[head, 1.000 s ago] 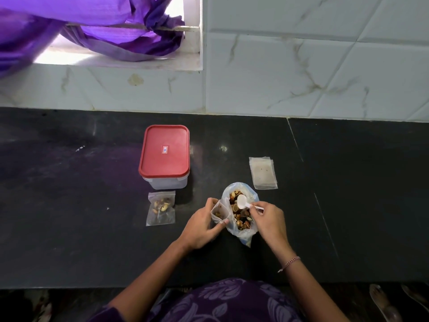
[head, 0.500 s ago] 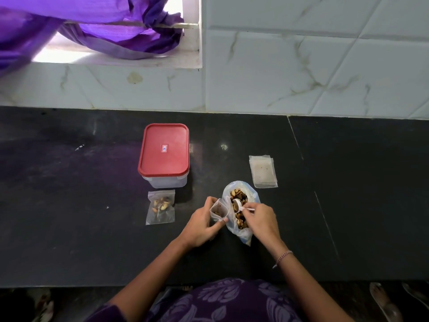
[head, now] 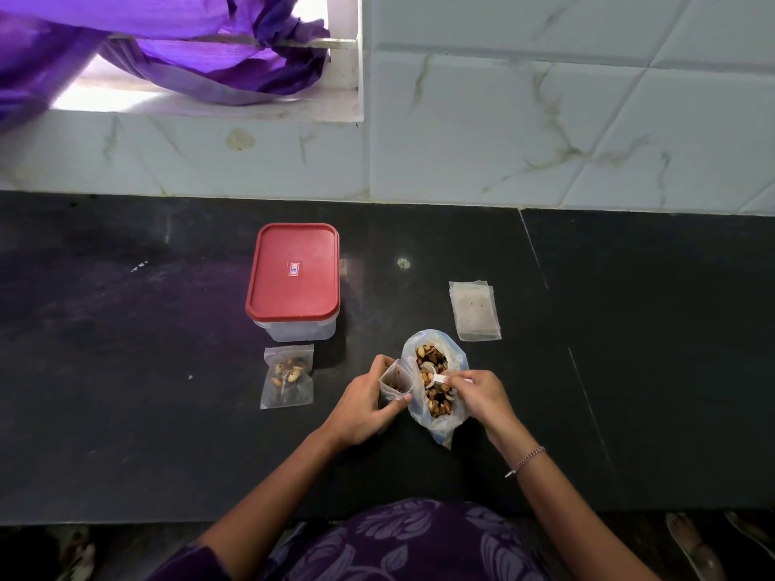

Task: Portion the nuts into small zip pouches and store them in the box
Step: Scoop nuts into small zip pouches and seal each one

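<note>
Down into the nuts (head: 432,357) goes my spoon (head: 436,378), which a second ago hung bowl-up over the bag (head: 441,427). My right hand (head: 482,394) has slid in with it, while my left hand (head: 365,406) has kept its place against the bag's left side.

By my reckoning the job is in its early part. One filled pouch (head: 287,377) lies flat just in front of the box (head: 300,329), though I cannot tell whether its zip is closed. A second pouch (head: 396,381), in my left hand, has only a few nuts at its bottom. Spare pouches (head: 474,310) wait in a stack to the right of the bag, toward the tabletop's (head: 167,413) back edge. The bag is well stocked with nuts, the red lid (head: 293,272) is on the box, and nothing has been stored that I can see.

Both hands work close together near the middle of the front edge. My left hand curls round the open pouch, fingers behind and thumb in front, keeping it upright with its mouth wide and touching the bag. My right hand pinches the spoon's handle between thumb and fingertips, the other fingers curled, with the bowl buried among the nuts. Both forearms reach in over the front edge, the right one from the front right with a bracelet (head: 526,460) at the wrist.
</note>
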Demonstrator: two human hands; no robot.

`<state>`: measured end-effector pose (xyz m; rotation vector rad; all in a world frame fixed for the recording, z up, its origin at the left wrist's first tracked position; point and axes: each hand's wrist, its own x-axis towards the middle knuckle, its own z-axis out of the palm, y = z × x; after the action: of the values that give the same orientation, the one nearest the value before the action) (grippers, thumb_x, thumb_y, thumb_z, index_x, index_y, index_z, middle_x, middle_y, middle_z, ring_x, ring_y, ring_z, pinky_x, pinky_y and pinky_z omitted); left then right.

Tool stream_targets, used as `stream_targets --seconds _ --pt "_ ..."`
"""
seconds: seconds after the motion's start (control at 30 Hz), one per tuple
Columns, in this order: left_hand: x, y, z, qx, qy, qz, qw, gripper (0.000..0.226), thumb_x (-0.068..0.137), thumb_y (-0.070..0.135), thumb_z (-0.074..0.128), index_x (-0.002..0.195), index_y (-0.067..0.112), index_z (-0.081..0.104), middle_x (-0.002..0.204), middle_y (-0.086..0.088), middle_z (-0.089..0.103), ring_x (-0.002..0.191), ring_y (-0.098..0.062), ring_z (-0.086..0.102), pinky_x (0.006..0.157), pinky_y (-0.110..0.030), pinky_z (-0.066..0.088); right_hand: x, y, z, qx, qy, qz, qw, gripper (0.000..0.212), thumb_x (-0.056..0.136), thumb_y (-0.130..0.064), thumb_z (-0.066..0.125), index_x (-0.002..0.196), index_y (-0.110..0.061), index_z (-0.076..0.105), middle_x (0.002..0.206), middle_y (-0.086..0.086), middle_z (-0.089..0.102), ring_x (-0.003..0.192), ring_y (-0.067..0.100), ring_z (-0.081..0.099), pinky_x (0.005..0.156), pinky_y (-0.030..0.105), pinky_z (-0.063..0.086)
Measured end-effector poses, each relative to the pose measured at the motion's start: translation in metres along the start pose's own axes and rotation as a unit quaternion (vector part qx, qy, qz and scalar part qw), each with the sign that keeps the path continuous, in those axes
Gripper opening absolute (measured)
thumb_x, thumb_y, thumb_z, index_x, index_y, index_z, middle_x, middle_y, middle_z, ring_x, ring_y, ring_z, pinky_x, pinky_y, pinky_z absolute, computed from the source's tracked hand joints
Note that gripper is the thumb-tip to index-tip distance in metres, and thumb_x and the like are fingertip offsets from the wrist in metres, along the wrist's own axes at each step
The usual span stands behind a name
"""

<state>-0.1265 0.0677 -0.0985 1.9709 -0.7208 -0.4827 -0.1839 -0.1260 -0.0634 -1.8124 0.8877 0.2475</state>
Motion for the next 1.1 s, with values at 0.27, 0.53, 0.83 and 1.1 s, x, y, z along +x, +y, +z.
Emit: stream_targets --seconds 0.27,0.53,0.83,1.1 --pt "0.002 -0.001 -0.004 0.004 0.0 -0.009 1.0 0.03 0.091 0.035 0.064 0.112 0.031 0.043 0.099 0.012 0.065 0.088 -0.002 0.064 0.073 -0.02 0.051 -0.004 0.0 -0.011 0.038 -0.008 0.003 0.999 0.018 0.091 -0.02 0.06 0.104 -0.016 0.071 0.078 -0.008 0.059 0.068 0.002 0.05 0.054 0.014 0.037" --pt "0.002 -0.001 -0.006 0.068 0.051 -0.012 0.996 0.032 0.086 0.045 0.063 0.11 0.033 0.044 0.099 0.016 0.061 0.088 -0.002 0.06 0.074 -0.028 0.052 -0.009 0.008 -0.019 0.167 -0.03 0.092 0.981 0.018 0.091 -0.02 0.061 0.105 -0.012 0.068 0.064 -0.002 0.046 0.05 0.006 0.033 0.039 0.014 0.027" --pt "0.016 0.004 -0.009 0.111 0.113 0.008 0.987 0.046 0.084 0.053 0.06 0.119 0.026 0.048 0.108 0.013 0.06 0.095 -0.002 0.056 0.082 -0.028 0.05 -0.033 -0.012 -0.022 0.254 -0.065 0.009 0.965 0.019 0.09 -0.019 0.061 0.103 -0.008 0.07 0.052 -0.005 0.038 0.044 0.003 0.034 0.039 0.012 0.029" --pt "0.024 0.019 -0.01 0.133 0.146 0.034 0.98 0.049 0.085 0.057 0.056 0.118 0.022 0.047 0.103 0.014 0.061 0.088 0.001 0.053 0.084 -0.025 0.043 -0.056 -0.041 -0.006 -0.063 0.051 -0.275 0.958 0.016 0.089 -0.023 0.065 0.102 -0.029 0.072 0.093 -0.019 0.068 0.085 -0.008 0.063 0.075 0.011 0.051"
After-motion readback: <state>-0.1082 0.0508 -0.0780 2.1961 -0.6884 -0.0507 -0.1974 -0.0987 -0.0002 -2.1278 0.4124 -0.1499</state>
